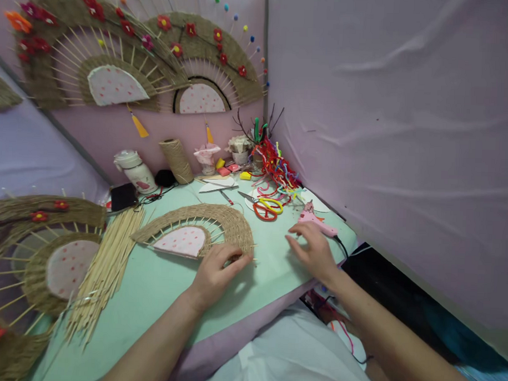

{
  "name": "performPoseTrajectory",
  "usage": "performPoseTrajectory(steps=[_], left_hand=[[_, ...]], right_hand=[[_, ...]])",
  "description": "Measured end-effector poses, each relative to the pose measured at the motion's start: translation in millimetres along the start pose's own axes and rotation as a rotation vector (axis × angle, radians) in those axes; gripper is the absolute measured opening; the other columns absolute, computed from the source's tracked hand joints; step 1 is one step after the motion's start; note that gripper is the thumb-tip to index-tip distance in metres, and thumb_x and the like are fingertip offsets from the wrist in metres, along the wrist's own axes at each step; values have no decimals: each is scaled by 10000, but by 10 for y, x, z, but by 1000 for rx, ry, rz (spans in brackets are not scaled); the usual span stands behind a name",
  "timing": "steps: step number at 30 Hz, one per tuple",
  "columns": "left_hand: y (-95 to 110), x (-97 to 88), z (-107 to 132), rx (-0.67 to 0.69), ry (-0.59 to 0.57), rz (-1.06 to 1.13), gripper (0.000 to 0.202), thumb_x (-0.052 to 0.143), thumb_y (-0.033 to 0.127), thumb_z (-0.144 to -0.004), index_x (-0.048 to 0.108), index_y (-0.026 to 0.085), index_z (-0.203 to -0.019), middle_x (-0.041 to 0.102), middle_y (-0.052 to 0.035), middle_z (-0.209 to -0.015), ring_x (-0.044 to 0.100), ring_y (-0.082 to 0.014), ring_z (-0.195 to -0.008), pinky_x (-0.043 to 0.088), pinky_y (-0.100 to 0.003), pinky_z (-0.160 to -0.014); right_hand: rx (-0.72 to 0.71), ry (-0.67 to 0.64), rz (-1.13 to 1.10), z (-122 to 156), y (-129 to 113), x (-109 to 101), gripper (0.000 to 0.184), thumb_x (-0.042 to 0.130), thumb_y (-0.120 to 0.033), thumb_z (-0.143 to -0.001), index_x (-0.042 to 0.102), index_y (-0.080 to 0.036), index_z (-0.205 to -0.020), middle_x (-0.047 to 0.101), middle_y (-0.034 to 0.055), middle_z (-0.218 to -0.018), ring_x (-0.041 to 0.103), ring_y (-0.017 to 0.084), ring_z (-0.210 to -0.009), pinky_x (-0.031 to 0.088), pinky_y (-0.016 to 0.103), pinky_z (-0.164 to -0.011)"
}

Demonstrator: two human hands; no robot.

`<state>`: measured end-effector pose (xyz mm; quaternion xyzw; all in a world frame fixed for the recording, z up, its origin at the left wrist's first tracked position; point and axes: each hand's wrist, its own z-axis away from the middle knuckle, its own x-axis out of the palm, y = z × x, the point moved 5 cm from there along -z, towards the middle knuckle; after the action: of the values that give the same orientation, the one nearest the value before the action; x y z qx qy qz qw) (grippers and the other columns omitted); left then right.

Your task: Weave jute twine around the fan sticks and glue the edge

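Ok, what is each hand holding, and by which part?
Left hand presses the woven fan at its lower right corner. Right hand, open by the pink glue gun, holds nothing.

A small craft workshop: woven jute fans (200, 61) on the wall, a glue gun (315, 219), scissors (267, 207), twine spool (177, 160).

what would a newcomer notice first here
Big straw fans with red flowers fill the back wall. On the green table lies a half-made fan, the left hand resting on its near edge, the right hand open beside a pink glue gun.
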<state>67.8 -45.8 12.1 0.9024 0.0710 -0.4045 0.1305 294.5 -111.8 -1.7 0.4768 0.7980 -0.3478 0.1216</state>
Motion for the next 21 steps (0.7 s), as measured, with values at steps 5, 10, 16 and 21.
performPoseTrajectory(steps=[5,10,16,21], left_hand=[[-26,1,-38,-156,-53,86,205,505,294,-895,668,231,-1002,668,-24,-876,577,-152,-807,445,-295,-761],[-52,42,-32,-274,-157,140,212,489,343,-898,651,221,-962,659,-21,-898,561,-152,-831,424,-297,-793],[-105,94,-7,-396,-192,226,212,511,389,-875,620,208,-879,644,-16,-868,546,-160,-823,410,-295,-772],[-127,129,-2,-409,-192,293,212,512,395,-871,600,202,-883,634,-15,-878,540,-164,-844,393,-308,-811]], right_hand=[[356,-179,569,-57,679,-254,356,609,-354,-807,569,-127,-1078,559,175,-1047,511,321,-955,427,434,-773],[524,-427,700,7,902,-214,491,562,-474,-821,541,-142,-1183,567,176,-1078,516,339,-1000,411,388,-759],[517,-482,618,-6,932,-175,406,495,-422,-870,584,-126,-1133,614,164,-1017,553,302,-992,397,356,-810],[466,-499,370,47,809,-277,392,476,-423,-856,603,-148,-1105,635,143,-1035,570,275,-974,413,355,-830]])
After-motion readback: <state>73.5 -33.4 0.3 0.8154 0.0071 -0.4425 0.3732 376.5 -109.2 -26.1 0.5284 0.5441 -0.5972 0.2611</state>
